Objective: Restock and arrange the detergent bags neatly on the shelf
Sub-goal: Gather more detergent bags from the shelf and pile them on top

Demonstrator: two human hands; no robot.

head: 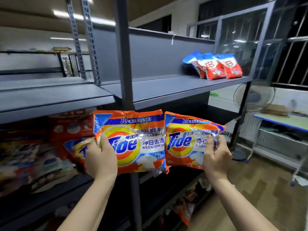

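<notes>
A dark grey metal shelving unit (166, 87) fills most of the view, its upright post (124, 64) running down the middle and its upper shelf board (175, 85) bare except at the far right end, where a small cluster of red, white and blue detergent bags (216, 67) stands upright and leaning together against the back panel. On the lower left shelf (41, 185) lies a blurred pile of orange and red detergent bags (33, 152), too smeared to count. To the right, beyond the shelving, a standing fan (253, 97) sits on the floor near a blue-edged counter (283, 120). In front of the post, two orange Tide detergent bags are held up side by side in the air, below the upper shelf board and not resting on any shelf — their inner edges almost touching. The left Tide bag (133, 142) is upright and faces the camera; the left hand (100, 157) grips its lower left edge, thumb curled over the front. The right Tide bag (188, 139) tilts slightly, its right side crumpled where the right hand (216, 155) pinches it, fingers bunched over the front of the plastic.
</notes>
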